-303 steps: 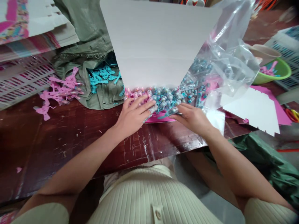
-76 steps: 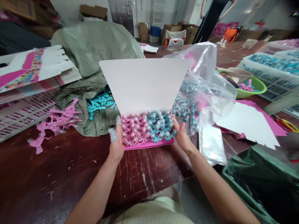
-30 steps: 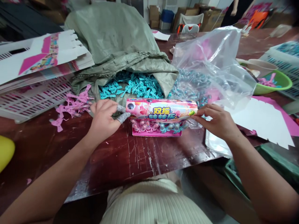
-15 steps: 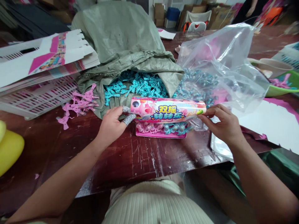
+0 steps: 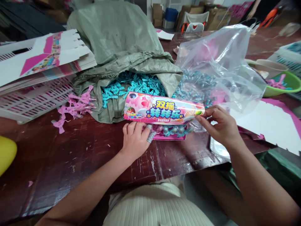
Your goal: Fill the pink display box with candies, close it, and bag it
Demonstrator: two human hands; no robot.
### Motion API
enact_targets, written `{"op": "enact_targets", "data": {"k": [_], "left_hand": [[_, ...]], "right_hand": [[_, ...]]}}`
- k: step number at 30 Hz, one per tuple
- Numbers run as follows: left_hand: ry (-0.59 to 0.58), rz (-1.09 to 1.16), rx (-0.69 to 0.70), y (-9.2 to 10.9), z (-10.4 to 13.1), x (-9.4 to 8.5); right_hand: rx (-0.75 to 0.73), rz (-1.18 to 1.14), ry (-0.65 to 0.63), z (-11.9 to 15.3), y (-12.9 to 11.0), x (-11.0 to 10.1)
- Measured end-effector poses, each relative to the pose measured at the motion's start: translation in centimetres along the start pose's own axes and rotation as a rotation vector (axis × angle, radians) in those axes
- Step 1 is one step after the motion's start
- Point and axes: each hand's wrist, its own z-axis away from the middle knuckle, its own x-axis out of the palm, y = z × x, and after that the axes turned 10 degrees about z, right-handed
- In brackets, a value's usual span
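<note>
A printed cardboard display box (image 5: 166, 110) sits on the table, its colourful lid panel raised toward me. Behind its low pink front edge lies a row of small toys (image 5: 175, 129), pink at the left and blue at the right. My right hand (image 5: 219, 125) pinches the right end of the lid panel. At the left front of the box, my left hand (image 5: 136, 138) has its fingers curled over the row, below the panel. Grey tape wraps its thumb and index finger. These fingers hide the box's left corner and whatever they grip.
Behind the box, a grey-green sack (image 5: 117, 37) spills blue plastic parts (image 5: 141, 84). Pink parts (image 5: 76, 105) lie left, beside a white basket (image 5: 44, 97) topped with flat cartons (image 5: 51, 56). A clear plastic bag (image 5: 221, 59) and a green bowl (image 5: 285, 88) are at right.
My left hand has let go of the lid panel's left end and moved down and right onto the toy row. The panel has tilted, its left end now higher. My right hand keeps its pinch.
</note>
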Motion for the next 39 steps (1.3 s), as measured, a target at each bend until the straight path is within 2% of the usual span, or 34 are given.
{"op": "enact_targets", "data": {"k": [5,8,11,13,15,17,19,20,23,25,27,29,30,33,35,39], "left_hand": [[-0.004,0.119,0.006,0.3,1.4,-0.9],[0.082,0.151,-0.016,0.0,1.7,-1.0],[0.236,0.18,-0.122,-1.2,1.1,-1.0],[0.31,0.24,-0.277,-2.3,0.4,-1.3],[0.265,0.349,-0.476,-3.5,-0.2,-1.8],[0.068,0.502,-0.629,-4.5,-0.7,-2.5],[-0.121,0.676,-0.678,-5.2,-1.3,-3.2],[-0.154,0.757,-0.672,-5.4,-1.6,-3.4],[-0.049,0.952,-0.653,-5.6,-2.7,-3.5],[0.024,1.083,-0.687,-5.4,-3.6,-3.2],[0.086,1.206,-0.738,-5.1,-4.4,-2.8],[0.143,1.278,-0.774,-4.9,-5.1,-2.6],[0.162,1.295,-0.784,-4.8,-5.3,-2.5],[0.149,1.307,-0.803,-4.6,-5.3,-2.7],[0.117,1.296,-0.818,-4.6,-4.6,-2.8],[0.021,1.322,-0.83,-4.4,-2.6,-2.7]], "right_hand": [[-0.044,0.121,0.022,0.6,0.9,0.3],[-0.068,0.176,-0.023,1.0,1.7,0.6],[-0.106,0.199,-0.074,1.7,2.3,0.6],[-0.123,0.194,-0.089,2.2,2.4,0.6],[-0.13,0.179,-0.071,2.5,2.5,0.8],[-0.127,0.161,-0.026,2.4,2.7,1.0],[-0.111,0.148,0.019,2.0,2.6,1.1],[-0.083,0.153,0.044,1.7,2.3,0.9],[0.055,0.234,0.195,1.0,0.2,0.1],[0.041,0.29,0.293,0.9,-2.5,-0.1],[-0.15,0.304,0.231,1.0,-5.6,0.8],[-0.357,0.32,0.06,0.9,-8.4,3.0],[-0.41,0.345,-0.013,0.7,-9.5,4.4],[-0.401,0.448,-0.114,-0.3,-11.0,8.5],[-0.382,0.492,-0.164,-0.8,-10.9,10.1],[-0.392,0.493,-0.205,-0.5,-10.0,10.2]]}}
